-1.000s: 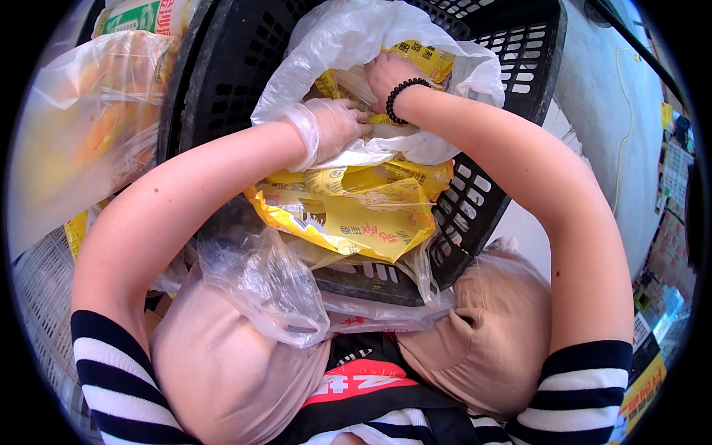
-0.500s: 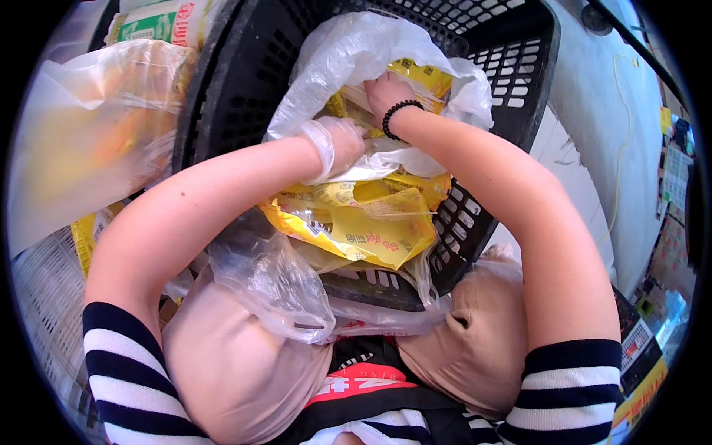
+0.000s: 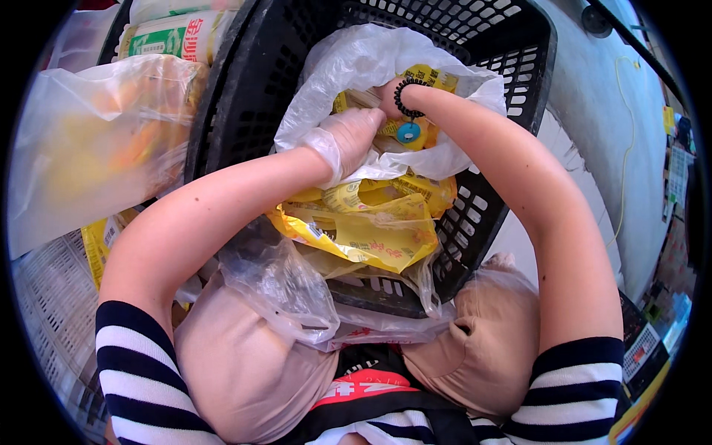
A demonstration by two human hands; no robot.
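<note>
In the open mouth of a white plastic bag (image 3: 330, 85), my two hands are close together over yellow printed wrappers (image 3: 437, 78). My left hand (image 3: 354, 135) wears a thin clear glove; its fingers are pressed together, and what they hold is hidden. My right hand (image 3: 389, 95) reaches deeper into the bag, with its fingers mostly out of sight behind the left. Round the right wrist is a black coiled band (image 3: 404, 96) with a blue round tag (image 3: 408, 133) dangling from it. Nearer to me, a torn-looking yellow printed wrapper (image 3: 378, 233) lies crumpled below the bag.
The black perforated basket (image 3: 237, 111) surrounds the bag. A clear bag (image 3: 278, 285) hangs over my leg at its near edge. On the left are a filled translucent bag (image 3: 111, 141), a green and white package (image 3: 159, 41) and a pale woven basket (image 3: 55, 297).
My left hand has moved up and right against the right hand. The right wrist has shifted slightly right and turned, so the blue tag now shows.
</note>
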